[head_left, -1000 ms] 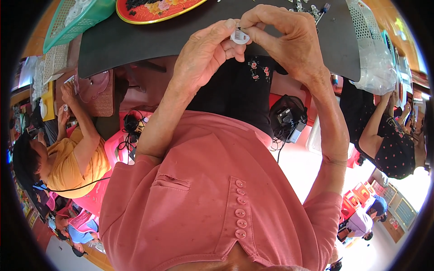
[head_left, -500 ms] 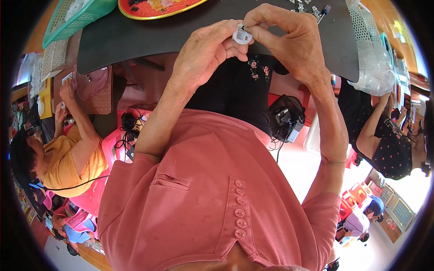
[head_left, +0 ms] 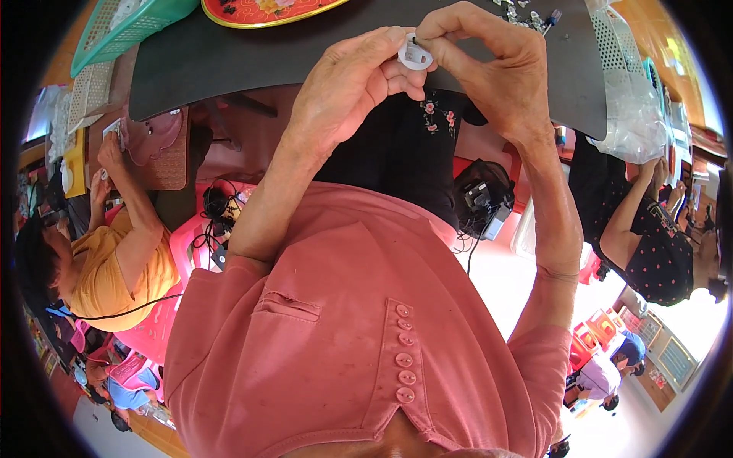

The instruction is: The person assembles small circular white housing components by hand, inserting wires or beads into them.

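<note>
Over the near edge of the dark table, my left hand grips a small round white plastic part between thumb and fingers. The part looks like a hollow cup or cap with an opening on its face. My right hand meets it from the right, thumb and index finger pinched at its upper rim. A tiny dark piece shows there by the fingertips; its kind is too small to make out.
A red tray with a gold rim holds dark bits at the far edge. Small clear and metallic pieces lie far right beside a blue-capped pen. A green basket stands left; a plastic bag hangs right. Co-workers sit on both sides.
Both hands have shifted slightly up and right with the white part, which has tilted so that more of its opening shows. The right fingers remain pinched at its rim.
</note>
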`<state>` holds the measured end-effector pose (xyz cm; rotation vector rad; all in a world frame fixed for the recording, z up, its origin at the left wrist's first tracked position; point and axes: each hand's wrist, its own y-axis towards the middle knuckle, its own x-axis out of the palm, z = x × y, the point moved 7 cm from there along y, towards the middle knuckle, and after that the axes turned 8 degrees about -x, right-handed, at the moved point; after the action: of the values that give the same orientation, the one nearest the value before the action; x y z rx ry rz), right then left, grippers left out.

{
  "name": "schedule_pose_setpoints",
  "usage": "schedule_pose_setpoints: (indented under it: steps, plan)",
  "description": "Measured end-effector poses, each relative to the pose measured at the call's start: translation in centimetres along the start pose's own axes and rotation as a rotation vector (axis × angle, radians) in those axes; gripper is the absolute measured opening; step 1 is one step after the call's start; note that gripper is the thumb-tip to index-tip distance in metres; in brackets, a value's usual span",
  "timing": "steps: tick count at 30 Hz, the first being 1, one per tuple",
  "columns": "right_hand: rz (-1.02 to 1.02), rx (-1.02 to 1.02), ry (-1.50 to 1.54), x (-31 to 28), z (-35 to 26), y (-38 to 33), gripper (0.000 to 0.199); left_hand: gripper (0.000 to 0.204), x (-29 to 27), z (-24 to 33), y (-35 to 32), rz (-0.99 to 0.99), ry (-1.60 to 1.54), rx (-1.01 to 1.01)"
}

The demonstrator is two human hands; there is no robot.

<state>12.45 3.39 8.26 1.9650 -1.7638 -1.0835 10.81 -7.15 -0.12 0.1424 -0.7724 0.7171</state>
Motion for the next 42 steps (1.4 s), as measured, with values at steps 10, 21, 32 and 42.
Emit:
schedule_pose_setpoints:
  steps: [10,21,32,42]
  plan:
    - [0.018,0.291,-0.257,-0.2,-2.3,-0.1,0.011,0.033,-0.2,0.0,-0.2,-0.001,-0.006,0.012]
    - [-0.031,0.054,-0.361,-0.1,-1.3,-1.6,0.01,0.034,-0.4,-0.3,0.1,-0.016,-0.008,0.048]
    - [-0.024,0.155,-0.403,0.1,-2.3,-0.4,0.012,0.033,-0.7,-0.1,0.3,0.044,0.207,0.104]
    - [-0.039,0.115,-0.324,-0.1,0.1,-2.5,0.012,0.032,-1.2,-0.9,0.7,0.053,0.127,0.056]
